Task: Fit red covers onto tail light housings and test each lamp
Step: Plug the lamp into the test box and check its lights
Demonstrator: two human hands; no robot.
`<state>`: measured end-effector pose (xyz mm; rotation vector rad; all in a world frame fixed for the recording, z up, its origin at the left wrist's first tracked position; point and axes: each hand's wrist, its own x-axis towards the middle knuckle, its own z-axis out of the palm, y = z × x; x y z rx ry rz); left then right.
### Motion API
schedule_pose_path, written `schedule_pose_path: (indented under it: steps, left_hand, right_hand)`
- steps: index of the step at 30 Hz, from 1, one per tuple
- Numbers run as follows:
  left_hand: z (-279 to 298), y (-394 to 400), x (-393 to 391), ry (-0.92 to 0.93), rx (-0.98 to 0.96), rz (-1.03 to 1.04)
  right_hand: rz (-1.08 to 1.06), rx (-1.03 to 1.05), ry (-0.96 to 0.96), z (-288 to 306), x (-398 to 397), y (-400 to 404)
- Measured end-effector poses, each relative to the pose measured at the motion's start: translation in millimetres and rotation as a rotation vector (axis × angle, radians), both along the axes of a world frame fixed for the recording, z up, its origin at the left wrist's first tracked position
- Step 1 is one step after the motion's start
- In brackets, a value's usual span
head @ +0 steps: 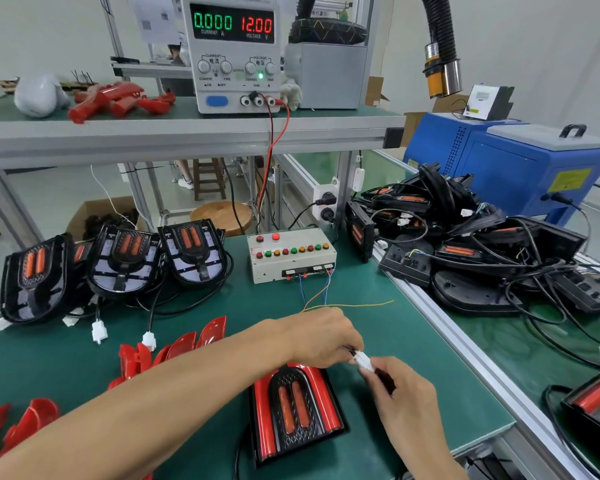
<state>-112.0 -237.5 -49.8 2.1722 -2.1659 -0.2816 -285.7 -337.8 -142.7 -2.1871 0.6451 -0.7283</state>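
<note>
Tail light [297,412], red cover fitted, lies flat on the green mat just below the grip. White connector [363,361] is pinched between left hand [321,336] and right hand [404,398]. Beyond the grip, thin wires [317,296] are seen entering the test box [290,254].

Power supply [234,53], on the upper shelf:
- Green display: "0.000", captioned "CURRENT A".
- Red display: "12.00", captioned "VOLTAGE V".
- Left knob pair: headed "CURRENT" with Chinese characters 电流; knobs marked "COARSE" and "FINE"; "C.C." between them.
- Right knob pair: headed "VOLTAGE" with 电压; knobs marked "COARSE" and "FINE".
- "OUTPUT" at panel centre.
- Switch row: "ON", "OFF".
- Terminals: "−", "GND", "+".

Yellow label [568,180] on the blue machine: print too small to read.

Papers [156,19] behind the shelf: illegible.
</note>
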Motion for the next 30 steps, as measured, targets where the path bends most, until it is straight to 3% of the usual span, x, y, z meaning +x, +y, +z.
schedule_pose_path:
  steps: [7,11,15,17,23,27,30]
  left_hand:
    - [-4.4,-1.8,8.7,0.086,0.018,0.092]
    - [-1.9,8.7,21.6,0.211,-0.159,0.296]
    - [0.2,29.0,33.3,0.365,-0.435,0.506]
    - [-1.2,37.7,37.6,0.401,-0.5,0.598]
    - [-10.2,50.9,60.9,0.191,-0.477,0.94]
    - [-20.8,51.0,75.0,0.116,-0.308,0.988]
    - [-22.8,44.0,83.6,0.054,-0.213,0.966]
  right_hand:
    - [0.005,0.076,0.021,10.3,6.8,2.2]
    - [-0.022,0.176,-0.067,17.2,2.5,5.6]
    - [-0.051,-0.116,-0.216,24.7,-3.9,18.0]
    - [0.054,-0.135,-0.189,26.9,-6.0,26.4]
    - [0.329,0.388,0.318,43.7,8.4,30.0]
    - [0.426,0.652,0.341,43.2,10.9,27.6]
    - [0.397,0.678,0.323,38.0,11.7,29.7]
